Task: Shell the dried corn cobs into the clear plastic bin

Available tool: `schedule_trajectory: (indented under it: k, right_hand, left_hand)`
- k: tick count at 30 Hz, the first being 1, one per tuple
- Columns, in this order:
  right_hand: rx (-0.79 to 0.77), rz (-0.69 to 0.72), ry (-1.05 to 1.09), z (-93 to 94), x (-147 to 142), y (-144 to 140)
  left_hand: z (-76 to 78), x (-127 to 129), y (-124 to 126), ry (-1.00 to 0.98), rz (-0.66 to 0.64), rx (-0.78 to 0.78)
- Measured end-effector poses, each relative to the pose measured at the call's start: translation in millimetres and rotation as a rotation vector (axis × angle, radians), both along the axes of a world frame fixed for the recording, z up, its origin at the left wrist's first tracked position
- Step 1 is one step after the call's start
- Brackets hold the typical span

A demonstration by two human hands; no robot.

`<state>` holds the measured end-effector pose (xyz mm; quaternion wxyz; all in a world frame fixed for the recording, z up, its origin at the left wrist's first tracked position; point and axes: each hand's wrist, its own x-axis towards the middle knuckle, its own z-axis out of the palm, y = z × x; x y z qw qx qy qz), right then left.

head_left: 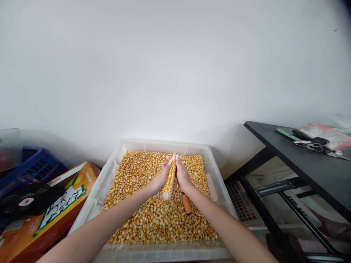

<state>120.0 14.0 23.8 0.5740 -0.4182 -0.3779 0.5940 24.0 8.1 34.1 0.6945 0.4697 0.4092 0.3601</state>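
Between my two hands is an ear of corn (169,178), held lengthwise over a bin of loose corn kernels (137,197). Yellow kernels still cover its near side, and its blunt pale end points toward me. My left hand (161,176) grips it from the left, with the thumb near the far tip. My right hand (182,174) closes on it from the right, thumb also by the tip. Below my right wrist an orange handle (187,204) lies on the kernels; whatever it belongs to is partly hidden by my forearm.
The translucent plastic bin (164,255) stands against a white wall. On the left are an orange cardboard box (74,201), a black fan (26,201) and a blue crate (41,164). To the right, a black table (323,171) carries scissors (312,144) and other tools.
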Motion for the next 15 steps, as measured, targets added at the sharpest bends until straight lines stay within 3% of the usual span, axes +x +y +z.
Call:
schedule_trajectory:
  k: [5, 15]
  right_hand:
    - [0.050, 0.019, -0.015, 2.1, 0, 0]
    - [0.109, -0.138, -0.148, -10.2, -2, 1]
  left_hand:
    - [7.6, 1, -5, -0.046, 0.019, -0.115]
    - [12.3, -3, -3, -0.039, -0.003, -0.250]
